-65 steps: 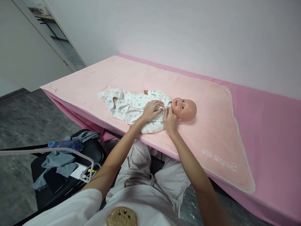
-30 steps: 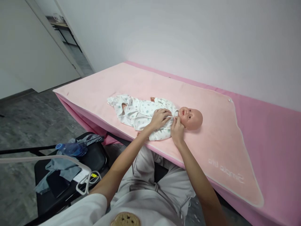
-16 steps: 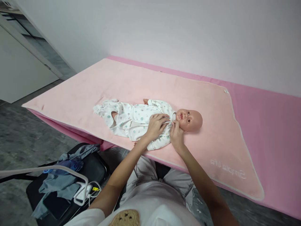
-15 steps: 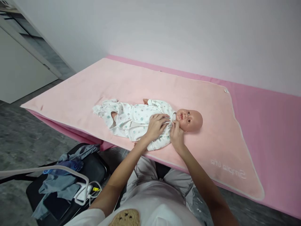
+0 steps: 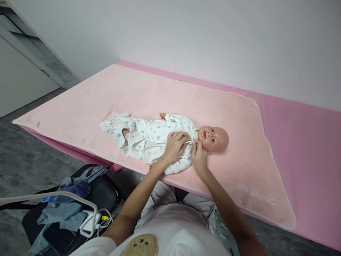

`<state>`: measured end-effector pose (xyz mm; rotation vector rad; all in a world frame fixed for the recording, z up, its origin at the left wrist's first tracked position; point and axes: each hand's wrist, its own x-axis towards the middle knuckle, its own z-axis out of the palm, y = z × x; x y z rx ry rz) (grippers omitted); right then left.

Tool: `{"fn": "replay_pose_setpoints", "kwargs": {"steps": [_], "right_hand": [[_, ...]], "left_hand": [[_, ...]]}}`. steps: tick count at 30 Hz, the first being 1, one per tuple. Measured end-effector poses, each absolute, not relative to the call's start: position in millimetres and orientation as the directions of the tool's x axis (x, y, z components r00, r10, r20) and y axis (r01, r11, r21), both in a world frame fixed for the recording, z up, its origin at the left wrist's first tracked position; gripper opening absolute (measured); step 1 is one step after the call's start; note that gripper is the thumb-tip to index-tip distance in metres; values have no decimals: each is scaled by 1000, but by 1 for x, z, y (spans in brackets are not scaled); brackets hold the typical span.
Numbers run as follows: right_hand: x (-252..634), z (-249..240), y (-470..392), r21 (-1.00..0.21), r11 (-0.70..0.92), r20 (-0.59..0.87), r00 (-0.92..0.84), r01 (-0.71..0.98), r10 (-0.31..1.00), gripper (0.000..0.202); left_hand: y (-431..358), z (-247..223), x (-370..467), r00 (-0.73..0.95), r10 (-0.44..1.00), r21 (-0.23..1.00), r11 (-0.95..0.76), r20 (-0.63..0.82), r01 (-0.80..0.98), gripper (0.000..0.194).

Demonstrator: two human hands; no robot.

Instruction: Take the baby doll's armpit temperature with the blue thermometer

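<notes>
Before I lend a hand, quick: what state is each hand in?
Left hand: fingers bent over the doll, by the white tie; grip cannot be told.
Right hand: closed, thumb and finger pinching the white tie.

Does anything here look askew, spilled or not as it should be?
The peach blanket has a wavy right edge on the pink cover, and its lettering reads the wrong way round. Nothing looks spilled.

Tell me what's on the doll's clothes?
Little green-blue and dark prints on white; the doll's outfit shows best in the head view.
</notes>
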<state>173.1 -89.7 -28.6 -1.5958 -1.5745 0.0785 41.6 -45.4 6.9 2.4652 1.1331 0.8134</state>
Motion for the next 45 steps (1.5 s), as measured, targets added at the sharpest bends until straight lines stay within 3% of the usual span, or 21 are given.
{"fn": "replay_pose_setpoints", "kwargs": {"steps": [29,36,41,45], "right_hand": [[175,-32,-96,-709,253,500,217,658,839,19],[177,-42,-94,-553,295,570,97,779,816,25],[177,-43,-93,-519,328,606,69,790,792,29],[177,-41,-95,-522,320,599,73,790,797,35]], "left_hand": [[-52,15,44,476,809,537,-585,344,608,20],[-48,11,42,384,850,662,-523,361,537,18],[-48,8,43,399,823,621,-568,404,541,23],[-59,14,36,466,788,478,-615,403,627,29]]}}
